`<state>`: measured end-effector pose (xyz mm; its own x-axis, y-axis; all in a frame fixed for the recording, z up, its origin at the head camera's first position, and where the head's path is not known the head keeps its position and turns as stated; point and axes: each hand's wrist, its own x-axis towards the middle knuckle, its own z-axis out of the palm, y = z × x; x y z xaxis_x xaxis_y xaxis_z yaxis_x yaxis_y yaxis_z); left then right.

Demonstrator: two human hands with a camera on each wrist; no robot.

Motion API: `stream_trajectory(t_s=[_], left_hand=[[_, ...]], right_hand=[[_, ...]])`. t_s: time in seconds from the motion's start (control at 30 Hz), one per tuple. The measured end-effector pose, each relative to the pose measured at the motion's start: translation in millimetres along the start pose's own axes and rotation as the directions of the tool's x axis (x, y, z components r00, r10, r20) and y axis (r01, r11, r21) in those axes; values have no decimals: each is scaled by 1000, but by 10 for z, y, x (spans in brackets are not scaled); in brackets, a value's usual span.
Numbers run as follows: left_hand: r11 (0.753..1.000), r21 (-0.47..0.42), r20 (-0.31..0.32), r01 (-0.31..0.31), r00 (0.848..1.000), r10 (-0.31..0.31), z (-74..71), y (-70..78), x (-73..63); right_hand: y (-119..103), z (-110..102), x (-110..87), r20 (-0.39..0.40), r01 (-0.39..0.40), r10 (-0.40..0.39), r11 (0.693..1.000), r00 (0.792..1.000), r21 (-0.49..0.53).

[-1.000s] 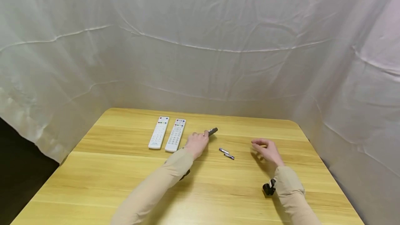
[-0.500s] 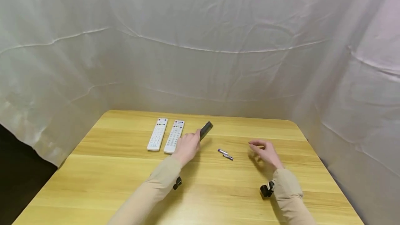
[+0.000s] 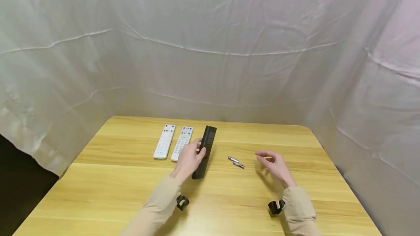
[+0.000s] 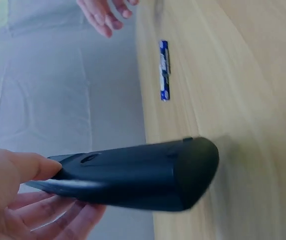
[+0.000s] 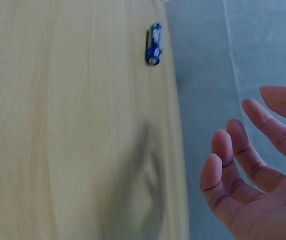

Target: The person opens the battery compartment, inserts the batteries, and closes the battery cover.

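My left hand [image 3: 188, 159] grips a black remote control [image 3: 209, 139] between thumb and fingers, above the middle of the table. In the left wrist view the thumb presses one side of the remote control [image 4: 128, 175] while the fingers curl under the other, and its blunt end points away from the palm. Two small batteries [image 3: 238, 164] lie end by end on the table between the hands. Just right of them hovers my right hand [image 3: 275, 166], holding nothing, with loosely bent fingers, as the right wrist view also shows [image 5: 257, 185].
Two white remote controls, a left one [image 3: 164, 141] and a right one [image 3: 182, 143], lie side by side left of the held one. The wooden table [image 3: 131, 188] ends at a pale curtain [image 3: 210, 75] behind and at the sides.
My left hand has lifted the black remote control, drawn it left and nearer, and turned it so its broad face shows. My right hand has shifted slightly left.
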<state>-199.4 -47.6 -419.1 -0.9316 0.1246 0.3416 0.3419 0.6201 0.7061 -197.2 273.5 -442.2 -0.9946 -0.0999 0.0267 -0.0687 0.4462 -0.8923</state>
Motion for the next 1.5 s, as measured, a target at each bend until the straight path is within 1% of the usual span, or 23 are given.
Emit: stream_trajectory(t_s=[0.03, 0.1, 0.2, 0.27, 0.33, 0.47, 0.5, 0.53, 0.6, 0.7, 0.77, 0.83, 0.93, 0.97, 1.03, 1.1, 1.17, 1.23, 1.27, 1.33, 1.43, 1.47, 1.5], left_hand=[[998, -49, 0, 25, 1000, -25, -6, -8, -12], [985, -153, 12, 76, 997, -76, -13, -27, -38], [946, -290, 22, 143, 990, -143, -7, -62, -66], [921, -351, 23, 170, 985, -173, -2, -87, -86], [897, -403, 24, 183, 982, -189, 3, -109, -101], [838, -500, 48, 219, 973, -225, 11, -128, -126], [828, -513, 51, 226, 971, -233, 14, -128, -132], [807, -540, 62, 238, 968, -244, 17, -127, -137], [784, -567, 75, 255, 963, -259, 26, -129, -151], [757, -595, 89, 271, 958, -273, 38, -134, -175], [722, -627, 107, 293, 950, -293, 47, -136, -189], [677, -664, 134, 317, 942, -309, 57, -137, -203], [586, -726, 190, 360, 924, -332, 74, -143, -216], [559, -741, 208, 372, 919, -336, 78, -145, -220], [517, -762, 236, 391, 910, -341, 89, -150, -227], [489, -774, 254, 402, 905, -342, 101, -156, -234], [473, -780, 264, 409, 901, -344, 111, -162, -243], [463, -783, 268, 414, 898, -350, 124, -171, -249], [458, -786, 269, 416, 896, -353, 129, -173, -252], [450, -789, 270, 419, 894, -358, 142, -176, -257], [432, -796, 275, 423, 890, -365, 158, -169, -258], [429, -798, 276, 423, 890, -363, 166, -168, -258], [428, -799, 278, 422, 891, -359, 171, -166, -258]], right_hand=[[-18, 20, -14, -7, -1, 1, 1000, 1000, -4], [-60, 58, -39, -15, 5, -6, 1000, 1000, -20], [-113, 127, -68, -18, 34, -34, 999, 999, -43], [-147, 177, -75, -14, 53, -53, 997, 998, -53], [-177, 228, -79, -12, 68, -68, 996, 998, -64], [-236, 319, -87, -6, 88, -89, 993, 996, -77], [-252, 339, -92, -5, 98, -99, 992, 995, -82], [-266, 356, -96, 0, 110, -110, 990, 994, -85], [-294, 388, -107, 8, 139, -139, 987, 990, -85], [-331, 429, -127, 19, 164, -163, 984, 986, -74], [-349, 452, -136, 20, 170, -169, 983, 985, -66], [-365, 475, -141, 15, 173, -172, 983, 985, -67], [-385, 516, -148, 0, 183, -184, 979, 983, -95], [-390, 533, -154, -4, 184, -186, 977, 983, -110], [-393, 570, -169, -8, 194, -197, 972, 980, -134], [-387, 610, -185, -5, 216, -219, 964, 976, -157], [-378, 652, -195, -1, 267, -271, 948, 962, -173], [-368, 692, -201, 4, 339, -345, 921, 939, -190], [-362, 712, -202, 6, 380, -387, 902, 922, -205], [-357, 747, -203, 6, 460, -472, 856, 882, -237], [-368, 798, -209, 9, 548, -570, 787, 822, -284], [-378, 815, -212, 12, 568, -593, 766, 805, -301], [-392, 834, -217, 15, 580, -607, 751, 794, -314]])
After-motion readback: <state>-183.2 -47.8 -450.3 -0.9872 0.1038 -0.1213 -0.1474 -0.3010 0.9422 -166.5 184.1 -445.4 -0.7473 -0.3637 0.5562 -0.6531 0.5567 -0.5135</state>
